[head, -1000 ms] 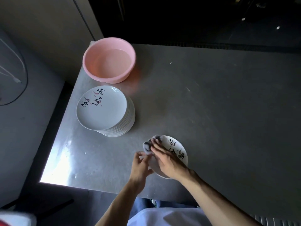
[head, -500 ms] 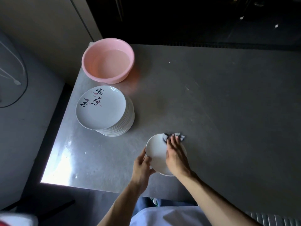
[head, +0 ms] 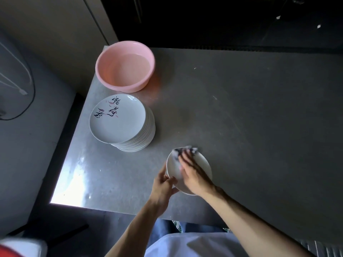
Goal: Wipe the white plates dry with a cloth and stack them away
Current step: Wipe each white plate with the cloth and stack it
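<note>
Drying in progress: one plate in hand, the pile waiting

The left hand (head: 163, 186) grips the near-left rim of a small round white ceramic plate (head: 172, 165) at the front of the grey metal table (head: 241, 117). The right hand (head: 194, 176) lies across it, fingers stretched and blurred, pressing a crumpled dark-and-white cloth (head: 185, 150) against the far rim. No lettering shows on this face, so I'd call it the underside getting wiped. I can't tell whether the plate is lifted or resting. Back left stands the tall stack of white plates (head: 118, 117), with black brush lettering on top, and beyond it a round pink plastic basin (head: 124, 65). Next, I reckon: finish the sweep, then carry this plate to its pile and set it down square so nothing slides
</note>
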The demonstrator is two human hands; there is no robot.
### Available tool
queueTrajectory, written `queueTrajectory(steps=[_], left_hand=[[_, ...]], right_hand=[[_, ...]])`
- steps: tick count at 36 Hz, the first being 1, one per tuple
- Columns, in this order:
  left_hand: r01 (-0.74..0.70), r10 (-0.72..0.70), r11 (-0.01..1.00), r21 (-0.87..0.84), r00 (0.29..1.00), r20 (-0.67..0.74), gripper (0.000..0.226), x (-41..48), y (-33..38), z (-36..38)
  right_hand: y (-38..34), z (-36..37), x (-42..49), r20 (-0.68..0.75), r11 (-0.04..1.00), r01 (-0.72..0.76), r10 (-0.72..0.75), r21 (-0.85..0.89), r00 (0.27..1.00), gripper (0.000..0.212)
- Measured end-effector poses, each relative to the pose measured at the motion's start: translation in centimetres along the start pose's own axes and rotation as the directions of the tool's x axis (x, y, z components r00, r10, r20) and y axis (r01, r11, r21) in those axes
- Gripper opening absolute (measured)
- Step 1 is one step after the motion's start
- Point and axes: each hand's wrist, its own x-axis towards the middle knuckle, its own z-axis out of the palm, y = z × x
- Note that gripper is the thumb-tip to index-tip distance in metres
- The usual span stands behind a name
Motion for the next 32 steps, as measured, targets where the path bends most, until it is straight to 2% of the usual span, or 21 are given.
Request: queueTrajectory(steps=[2, 4, 6, 8, 9, 10, 12, 14, 15, 16, 18, 19, 21, 23, 24, 26, 28, 30, 32], left_hand=[[0.004, -0.004, 1.000, 0.000, 1.000, -0.010, 0.060, -0.2, 0.1, 0.1], [0.009, -0.009, 1.000, -0.006, 1.000, -0.015, 0.056, -0.3, 0.0, 0.0], [0.015, -0.015, 1.000, -0.007, 1.000, -0.020, 0.064, -0.3, 0.0, 0.0], [0.007, -0.007, 1.000, -0.007, 0.999, -0.044, 0.067, -0.1, 0.0, 0.2], [0.006, -0.006, 1.000, -0.012, 0.998, -0.056, 0.068, 0.1, 0.0, 0.4], [0.002, -0.004, 1.000, -0.022, 0.998, -0.063, 0.069, 0.2, -0.1, 0.6], [-0.017, 0.013, 0.998, -0.054, 0.997, -0.074, 0.070, 0.2, -0.2, 1.2], [-0.051, 0.042, 0.994, -0.096, 0.995, -0.093, 0.064, 0.1, -0.3, 1.4], [-0.066, 0.054, 0.991, -0.118, 0.993, -0.106, 0.064, 0.1, -0.5, 1.4], [-0.073, 0.055, 0.987, -0.140, 0.990, -0.128, 0.066, 0.1, -0.7, 1.2], [-0.068, 0.028, 0.980, -0.187, 0.978, -0.207, 0.069, 0.3, -1.3, 0.9], [-0.064, 0.010, 0.976, -0.210, 0.968, -0.251, 0.067, 0.2, -1.6, 0.9], [-0.063, -0.014, 0.970, -0.234, 0.950, -0.313, 0.051, 0.2, -2.0, 0.8], [-0.070, -0.009, 0.977, -0.200, 0.928, -0.372, 0.017, 0.4, -2.1, 0.6], [-0.060, -0.014, 0.982, -0.178, 0.921, -0.389, 0.013, 0.6, -1.9, 0.5], [-0.022, -0.039, 0.987, -0.157, 0.927, -0.374, 0.025, 0.9, -1.5, 0.0], [0.014, -0.061, 0.990, -0.139, 0.940, -0.337, 0.022, 1.0, -1.3, -0.4], [0.042, -0.079, 0.991, -0.130, 0.951, -0.298, 0.016, 1.1, -1.5, -0.8], [0.050, -0.083, 0.989, -0.141, 0.968, -0.239, 0.017, 0.9, -1.5, -1.0]], right_hand=[[-0.5, 0.0, -0.6, 0.091, 0.982, 0.182, -0.185, 0.041, 0.978, 0.055], [-0.3, -0.2, -0.6, 0.105, 0.982, 0.187, -0.187, 0.018, 0.977, 0.054], [0.6, -0.2, -0.2, -0.015, 0.997, 0.051, -0.052, -0.066, 0.999, 0.054], [0.9, -0.3, 0.4, -0.094, 0.964, -0.223, 0.211, -0.147, 0.973, 0.057], [0.9, -0.2, 0.6, -0.085, 0.945, -0.285, 0.274, -0.164, 0.958, 0.059], [0.7, 0.0, 0.7, -0.062, 0.949, -0.272, 0.265, -0.159, 0.962, 0.062], [-0.2, 0.5, 0.6, 0.040, 0.990, -0.039, 0.045, -0.133, 0.998, 0.063], [-0.4, 0.7, 0.2, 0.165, 0.972, 0.209, -0.191, -0.103, 0.968, 0.060], [0.0, 0.5, 0.3, 0.181, 0.961, 0.249, -0.226, -0.117, 0.957, 0.060], [0.6, 0.4, 0.5, 0.166, 0.970, 0.201, -0.177, -0.139, 0.970, 0.060], [1.9, 0.1, 1.0, 0.128, 0.985, -0.093, 0.111, -0.143, 0.986, 0.065], [2.4, 0.0, 1.2, 0.100, 0.963, -0.232, 0.247, -0.137, 0.964, 0.067], [2.5, -0.2, 1.6, 0.049, 0.935, -0.339, 0.345, -0.105, 0.937, 0.069], [1.9, -0.4, 1.7, 0.044, 0.957, -0.280, 0.284, -0.077, 0.958, 0.073], [1.6, -0.5, 1.6, 0.038, 0.977, -0.206, 0.208, -0.054, 0.977, 0.073], [1.0, -0.6, 1.4, 0.085, 0.999, -0.032, 0.033, -0.009, 0.996, 0.070], [0.6, -0.6, 0.9, 0.164, 0.993, 0.118, -0.121, 0.032, 0.979, 0.063], [0.8, -0.7, 0.4, 0.180, 0.985, 0.163, -0.170, 0.050, 0.969, 0.056], [1.3, -0.9, 0.1, 0.122, 0.992, 0.124, -0.118, -0.037, 0.986, 0.053]])
